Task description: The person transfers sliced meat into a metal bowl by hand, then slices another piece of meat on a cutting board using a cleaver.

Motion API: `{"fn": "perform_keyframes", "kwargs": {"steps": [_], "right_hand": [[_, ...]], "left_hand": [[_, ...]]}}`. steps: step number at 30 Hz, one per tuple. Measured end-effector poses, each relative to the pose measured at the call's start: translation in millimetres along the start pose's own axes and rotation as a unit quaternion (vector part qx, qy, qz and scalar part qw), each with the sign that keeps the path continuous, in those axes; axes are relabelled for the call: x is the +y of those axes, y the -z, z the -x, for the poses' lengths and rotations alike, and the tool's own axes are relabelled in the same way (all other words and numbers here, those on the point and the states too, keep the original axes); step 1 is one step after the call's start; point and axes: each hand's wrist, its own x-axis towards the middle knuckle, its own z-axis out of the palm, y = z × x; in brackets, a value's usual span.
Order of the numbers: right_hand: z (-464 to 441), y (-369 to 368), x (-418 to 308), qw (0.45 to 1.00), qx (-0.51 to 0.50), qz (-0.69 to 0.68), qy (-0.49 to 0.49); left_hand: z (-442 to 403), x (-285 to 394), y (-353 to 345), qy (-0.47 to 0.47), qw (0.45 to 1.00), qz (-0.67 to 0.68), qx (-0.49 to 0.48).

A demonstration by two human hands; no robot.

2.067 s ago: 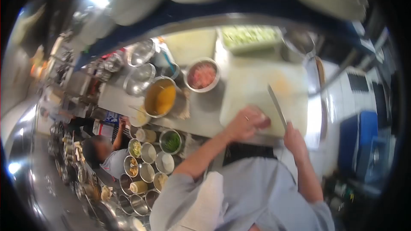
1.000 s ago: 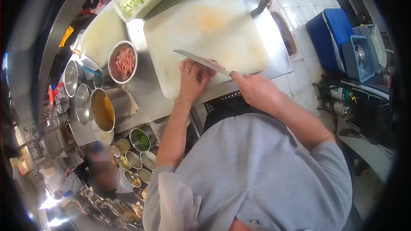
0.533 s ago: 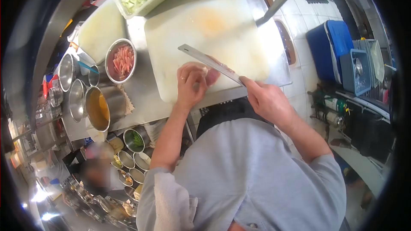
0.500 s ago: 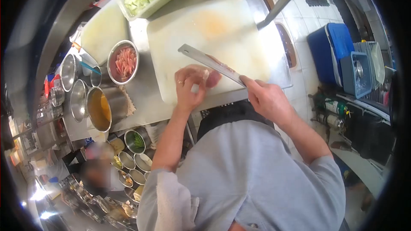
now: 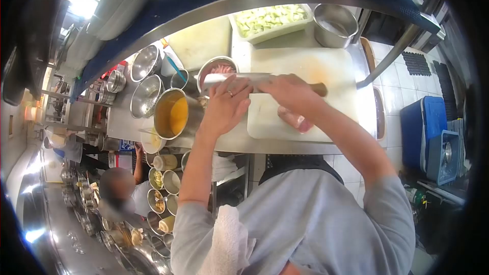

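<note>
The meat piece [image 5: 294, 119] lies on the cutting board [image 5: 277, 61] by its near edge; it is probably soft and slippery, best held by its thick middle. The right hand's [image 5: 288, 91] grip grasps the knife [image 5: 255, 76], likely stiff and safest by its handle [image 5: 319, 89]. The left hand's [image 5: 226, 107] fingers meet the blade; I cannot tell whether they pinch it. Past the board's left edge, a bowl [image 5: 218, 58] holds pink strips [image 5: 223, 67]; a pot [image 5: 194, 115], yellow-orange contents [image 5: 178, 117]; a tub [image 5: 277, 34] beyond the board's far edge, chopped green pieces [image 5: 270, 19].
</note>
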Motion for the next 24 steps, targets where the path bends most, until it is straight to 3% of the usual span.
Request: {"fn": "perform_keyframes", "kwargs": {"steps": [2,5,8,11,13,15,17,18,19,21,22,24], "right_hand": [[-27.3,-15.9,-7.9,0.996,0.047,0.039,0.070],[-51.8,-30.8,-12.6,0.992,0.011,0.098,0.083],[-39.9,-21.9,-9.0,0.991,0.005,0.105,0.078],[6.2,22.2,1.0,0.996,-0.069,0.062,-0.004],[55.6,38.8,16.1,0.994,-0.062,-0.010,-0.089],[107.1,51.3,17.9,0.980,-0.028,-0.061,-0.189],[156.1,63.3,3.9,0.938,-0.011,-0.118,-0.327],[182.1,52.5,2.1,0.930,0.025,-0.120,-0.347],[205.2,35.6,0.5,0.920,0.061,-0.124,-0.366],[224.6,17.1,-3.5,0.869,0.028,-0.186,-0.458],[232.7,-1.1,-1.0,0.886,0.058,-0.162,-0.430],[234.8,-10.0,-4.9,0.901,0.078,-0.148,-0.401]], "left_hand": [[5.2,-35.9,-14.9,0.028,1.000,-0.002,0.000],[7.8,-79.0,-28.4,0.072,0.997,0.016,-0.017],[5.7,-113.1,-47.2,0.111,0.993,0.027,-0.020],[13.9,-154.8,-80.1,0.093,0.987,-0.108,-0.071],[21.5,-179.5,-108.2,0.012,0.972,-0.222,0.080],[-1.3,-123.0,-62.8,0.049,0.984,0.045,0.165],[-4.9,-76.6,-80.0,0.060,0.973,0.080,0.206],[-6.4,-50.9,-90.2,0.068,0.967,0.096,0.228],[-6.4,-19.0,-101.1,0.022,0.971,0.167,0.170],[-15.5,40.4,-123.4,-0.081,0.956,0.265,0.096],[-20.1,59.7,-131.5,-0.139,0.942,0.295,0.081],[-24.1,73.7,-148.2,-0.123,0.945,0.285,0.107]]}}
